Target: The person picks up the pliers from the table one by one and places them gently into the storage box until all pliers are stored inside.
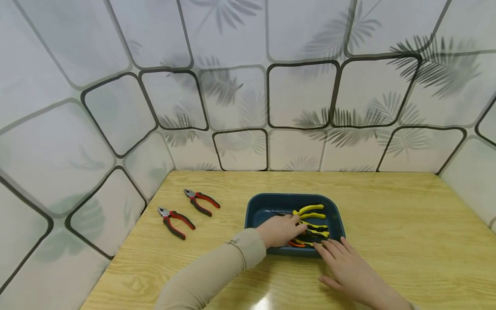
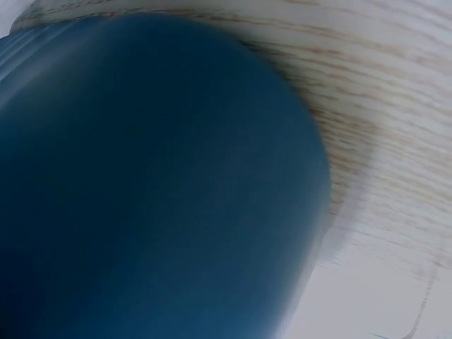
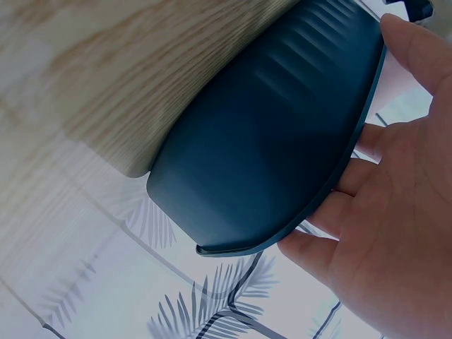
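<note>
Right hand (image 1: 350, 269) lies flat on the table (image 1: 407, 224), fingers straight, their tips against the near rim of the blue tray (image 1: 257, 206). Left hand (image 1: 280, 230) reaches inside the tray, fingers on yellow-handled pliers (image 1: 311, 212) lying there; whether it grips them cannot be told. The tray sits mid-table. Well apart to the left, two red-handled pliers (image 1: 175, 221) lie on the table near the wall.

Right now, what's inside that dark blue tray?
Inside the blue tray lie several yellow-handled pliers, plus an orange-handled tool near the front. The left hand reaches in and covers part of the pile, so the exact count is hidden.
</note>
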Tool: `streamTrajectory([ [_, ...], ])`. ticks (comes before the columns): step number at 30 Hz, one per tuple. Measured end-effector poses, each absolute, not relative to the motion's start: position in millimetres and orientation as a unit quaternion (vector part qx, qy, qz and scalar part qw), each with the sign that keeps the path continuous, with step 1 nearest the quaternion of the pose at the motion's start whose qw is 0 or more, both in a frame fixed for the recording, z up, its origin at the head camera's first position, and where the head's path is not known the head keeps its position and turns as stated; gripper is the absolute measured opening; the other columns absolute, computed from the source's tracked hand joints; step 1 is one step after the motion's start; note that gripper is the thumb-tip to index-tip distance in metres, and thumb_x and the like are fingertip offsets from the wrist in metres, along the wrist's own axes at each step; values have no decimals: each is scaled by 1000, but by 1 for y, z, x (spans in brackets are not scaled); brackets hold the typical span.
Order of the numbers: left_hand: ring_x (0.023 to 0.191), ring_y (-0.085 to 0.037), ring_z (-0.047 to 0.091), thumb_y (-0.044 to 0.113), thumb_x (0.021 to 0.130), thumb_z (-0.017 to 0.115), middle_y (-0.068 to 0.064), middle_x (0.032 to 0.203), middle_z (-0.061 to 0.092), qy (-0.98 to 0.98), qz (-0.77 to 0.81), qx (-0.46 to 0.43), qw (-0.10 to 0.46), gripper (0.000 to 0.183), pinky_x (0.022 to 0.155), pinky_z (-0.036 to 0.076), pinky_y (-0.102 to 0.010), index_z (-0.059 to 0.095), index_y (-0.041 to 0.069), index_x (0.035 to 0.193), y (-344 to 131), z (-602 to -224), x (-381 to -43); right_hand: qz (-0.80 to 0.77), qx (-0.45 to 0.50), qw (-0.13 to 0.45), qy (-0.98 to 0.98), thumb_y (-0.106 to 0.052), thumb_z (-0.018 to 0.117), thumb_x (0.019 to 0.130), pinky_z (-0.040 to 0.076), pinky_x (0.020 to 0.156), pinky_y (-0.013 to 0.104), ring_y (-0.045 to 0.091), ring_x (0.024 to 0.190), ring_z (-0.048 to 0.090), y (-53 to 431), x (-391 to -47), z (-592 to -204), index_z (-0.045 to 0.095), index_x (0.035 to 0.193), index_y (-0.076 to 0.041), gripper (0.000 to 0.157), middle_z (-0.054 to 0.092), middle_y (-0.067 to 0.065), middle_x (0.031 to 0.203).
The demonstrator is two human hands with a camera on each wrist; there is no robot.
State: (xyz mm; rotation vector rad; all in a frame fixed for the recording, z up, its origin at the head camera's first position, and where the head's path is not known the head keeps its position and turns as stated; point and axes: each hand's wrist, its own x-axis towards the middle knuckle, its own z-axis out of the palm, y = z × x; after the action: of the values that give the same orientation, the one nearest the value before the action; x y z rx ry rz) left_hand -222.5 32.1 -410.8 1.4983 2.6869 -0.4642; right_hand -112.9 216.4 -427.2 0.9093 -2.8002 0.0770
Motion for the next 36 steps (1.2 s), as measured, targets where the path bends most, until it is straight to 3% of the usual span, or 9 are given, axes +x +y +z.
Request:
streamTrajectory([
  [13, 96, -13, 51, 25, 83, 61, 0, 117, 44, 856, -148, 494, 23, 37, 70, 46, -22, 46, 28, 117, 25, -411, -225, 30, 305, 86, -948, -45, 62, 76, 27, 93, 54, 32, 109, 44, 215, -113, -427, 48, 123, -2, 66, 51, 14, 116],
  [26, 96, -12, 50, 24, 84, 59, 1, 115, 46, 854, -156, 496, 27, 37, 71, 46, -22, 47, 29, 119, 22, -409, -227, 31, 313, 114, -942, -44, 64, 74, 29, 92, 54, 31, 107, 46, 218, -114, -428, 49, 122, -2, 66, 52, 14, 113],
  [36, 92, -11, 48, 41, 76, 66, 4, 111, 47, 844, -163, 511, 8, 50, 72, 45, -21, 49, 28, 121, 10, -398, -229, 32, 302, 97, -948, -46, 63, 75, 29, 93, 54, 30, 107, 45, 216, -114, -427, 48, 123, -3, 67, 51, 13, 114],
])
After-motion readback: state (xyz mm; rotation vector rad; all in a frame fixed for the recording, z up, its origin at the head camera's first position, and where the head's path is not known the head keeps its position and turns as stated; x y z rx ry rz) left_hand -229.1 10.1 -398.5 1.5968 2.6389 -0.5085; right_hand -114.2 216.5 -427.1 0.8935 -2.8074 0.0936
